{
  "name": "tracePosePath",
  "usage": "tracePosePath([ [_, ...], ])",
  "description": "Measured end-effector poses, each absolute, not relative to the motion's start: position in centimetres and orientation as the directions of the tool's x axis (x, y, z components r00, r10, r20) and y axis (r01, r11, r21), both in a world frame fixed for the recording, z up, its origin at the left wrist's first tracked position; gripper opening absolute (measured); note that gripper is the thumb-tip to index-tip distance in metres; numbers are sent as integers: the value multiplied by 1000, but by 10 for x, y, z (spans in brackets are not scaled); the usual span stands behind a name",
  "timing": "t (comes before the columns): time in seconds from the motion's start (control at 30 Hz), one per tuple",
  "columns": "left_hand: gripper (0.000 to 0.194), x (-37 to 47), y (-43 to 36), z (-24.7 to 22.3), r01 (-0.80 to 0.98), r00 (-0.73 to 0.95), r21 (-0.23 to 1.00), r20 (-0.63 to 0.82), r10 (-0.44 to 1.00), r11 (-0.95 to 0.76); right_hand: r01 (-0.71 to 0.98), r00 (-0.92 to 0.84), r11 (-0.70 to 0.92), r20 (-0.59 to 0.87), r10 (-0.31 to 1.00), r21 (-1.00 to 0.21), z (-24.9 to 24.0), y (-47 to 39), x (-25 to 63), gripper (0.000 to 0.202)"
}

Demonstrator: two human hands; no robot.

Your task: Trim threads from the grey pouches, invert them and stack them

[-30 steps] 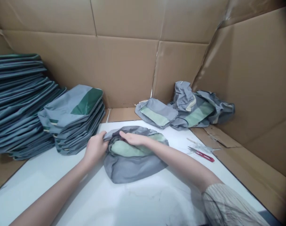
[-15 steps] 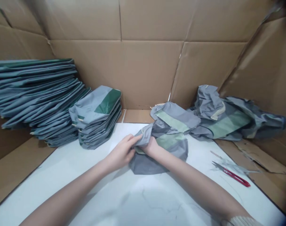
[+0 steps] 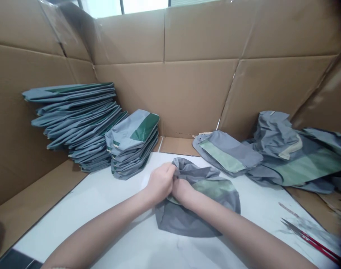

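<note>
A grey fabric piece with a light green panel lies crumpled on the white table in front of me; it looks like a sewn bag or cover, though its exact kind is unclear. My left hand is closed on its bunched upper left edge. Right against it, my right hand is also closed on the gathered cloth, its fingertips hidden by the fabric and the other hand. The piece's rounded right side spreads loosely beyond my right wrist.
Folded grey-green pieces form a tall leaning stack and a shorter stack at left. Loose fabric pieces lie at back right. Red-handled thread snips rest near thread scraps at right. Cardboard walls enclose the table.
My left hand has closed from a pinch with extended fingers into a tighter grip, nearer my right hand. The raised cloth flap is now lower and bunched. The camera view has shifted.
</note>
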State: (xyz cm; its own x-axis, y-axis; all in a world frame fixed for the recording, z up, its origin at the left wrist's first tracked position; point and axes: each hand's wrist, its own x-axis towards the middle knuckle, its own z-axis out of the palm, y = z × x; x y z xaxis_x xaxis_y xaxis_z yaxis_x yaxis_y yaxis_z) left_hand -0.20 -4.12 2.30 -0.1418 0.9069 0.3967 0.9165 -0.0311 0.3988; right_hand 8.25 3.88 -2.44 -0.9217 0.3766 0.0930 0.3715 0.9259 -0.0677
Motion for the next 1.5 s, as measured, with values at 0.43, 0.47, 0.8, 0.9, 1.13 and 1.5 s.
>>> tracePosePath([
  [0.43,36,-46,9,63,941,-143,305,-34,989,147,283,-945,949,127,300,-140,-11,42,100,47],
  [0.47,34,-42,11,61,946,-166,285,12,986,156,292,-944,944,112,310,-151,-9,44,100,50],
  [0.8,18,-9,-4,41,958,-164,287,496,853,17,599,-788,784,53,613,-164,5,58,90,74],
  [0.9,15,-22,-10,39,913,-226,408,522,822,-8,604,-766,774,131,630,-191,0,60,98,75],
  [1.13,36,-49,1,8,686,-218,720,343,914,-107,290,-745,948,590,310,-131,29,55,127,33],
  [1.5,17,-26,-1,-3,402,-199,895,291,936,-193,376,-868,862,197,456,-340,54,148,122,39],
])
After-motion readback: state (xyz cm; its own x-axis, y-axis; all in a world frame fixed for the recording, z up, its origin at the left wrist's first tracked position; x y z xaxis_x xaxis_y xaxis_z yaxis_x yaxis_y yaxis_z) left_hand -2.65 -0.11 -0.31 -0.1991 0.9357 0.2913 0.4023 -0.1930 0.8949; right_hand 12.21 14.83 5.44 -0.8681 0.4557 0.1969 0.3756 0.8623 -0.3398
